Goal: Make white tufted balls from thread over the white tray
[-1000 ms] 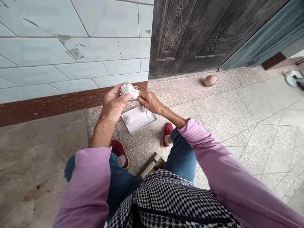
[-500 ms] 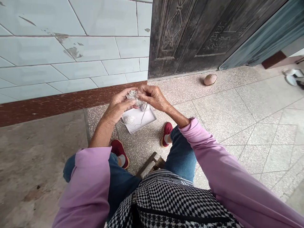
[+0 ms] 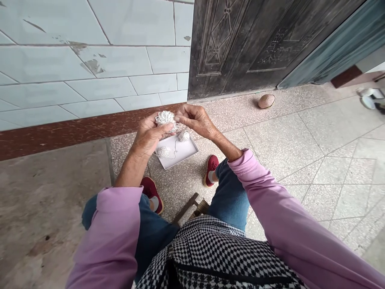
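Note:
My left hand is closed around a looped white yarn piece, its thumb across the lower edge and the loops fanning out above. At the right side of this piece, my right hand pinches with thumb and fingertips; the strand between them is too fine to make out. Below both hands lies a shallow white box lid on the floor. Inside it are a white yarn ball at the left and another yarn ball near the back, with a loose thread between them.
A tiled wall and a dark carved door stand in front. Near the door's foot lies a rounded pinkish-brown object. My red shoes flank the lid, and part of a wooden stool shows between my legs.
The yarn piece has turned and risen slightly to the left, so more of its loops show. My right hand has shifted up a little. The thread hanging into the lid has moved left.

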The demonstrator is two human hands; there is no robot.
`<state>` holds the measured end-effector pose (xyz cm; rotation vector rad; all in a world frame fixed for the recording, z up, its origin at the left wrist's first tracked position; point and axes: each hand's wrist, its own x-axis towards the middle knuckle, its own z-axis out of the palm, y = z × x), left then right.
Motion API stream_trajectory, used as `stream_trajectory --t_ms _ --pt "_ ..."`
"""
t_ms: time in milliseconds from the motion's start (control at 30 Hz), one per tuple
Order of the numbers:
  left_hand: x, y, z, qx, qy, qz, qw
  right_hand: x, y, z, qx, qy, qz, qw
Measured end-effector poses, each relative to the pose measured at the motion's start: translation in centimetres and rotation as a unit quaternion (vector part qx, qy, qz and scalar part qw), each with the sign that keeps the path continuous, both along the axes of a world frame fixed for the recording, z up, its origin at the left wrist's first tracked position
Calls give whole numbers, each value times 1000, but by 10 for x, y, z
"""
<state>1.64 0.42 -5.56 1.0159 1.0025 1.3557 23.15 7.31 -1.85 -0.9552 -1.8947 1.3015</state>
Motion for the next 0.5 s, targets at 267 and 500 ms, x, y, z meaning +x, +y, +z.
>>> stream_trajectory --t_ms 267,500 --pt "-3 -1 -3 -33 -4 -4 999 2 6 -3 16 -21 -7 1000" --pt "-3 3 -3 -28 16 29 999 16 21 -10 80 -17 -20 996"
